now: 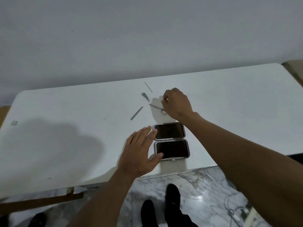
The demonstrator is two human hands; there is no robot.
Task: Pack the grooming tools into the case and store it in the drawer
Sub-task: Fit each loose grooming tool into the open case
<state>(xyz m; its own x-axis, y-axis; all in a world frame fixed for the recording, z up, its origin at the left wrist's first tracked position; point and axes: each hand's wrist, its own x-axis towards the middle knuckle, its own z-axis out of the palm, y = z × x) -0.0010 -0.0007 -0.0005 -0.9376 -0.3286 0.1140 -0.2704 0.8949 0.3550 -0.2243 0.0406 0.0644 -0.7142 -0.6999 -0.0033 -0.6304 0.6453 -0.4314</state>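
An open case (171, 141) with two dark-lined halves and a silver rim lies flat near the table's front edge. My left hand (141, 154) rests spread against its left side, fingers touching both halves. Beyond the case, my right hand (177, 104) hovers over small scissors (157, 108), with fingers pinched together; whether they grip the scissors is unclear. A nail clipper (145, 95), a flat file (136, 113) and a thin metal stick (148, 87) lie loose on the table to the left of that hand.
The white table (65, 128) stands against a pale wall. Its front edge runs just below the case. Marble floor, my dark shoes (172, 194) and a loose cable (232, 208) lie beneath. A wooden bar (41, 202) shows under the table at left.
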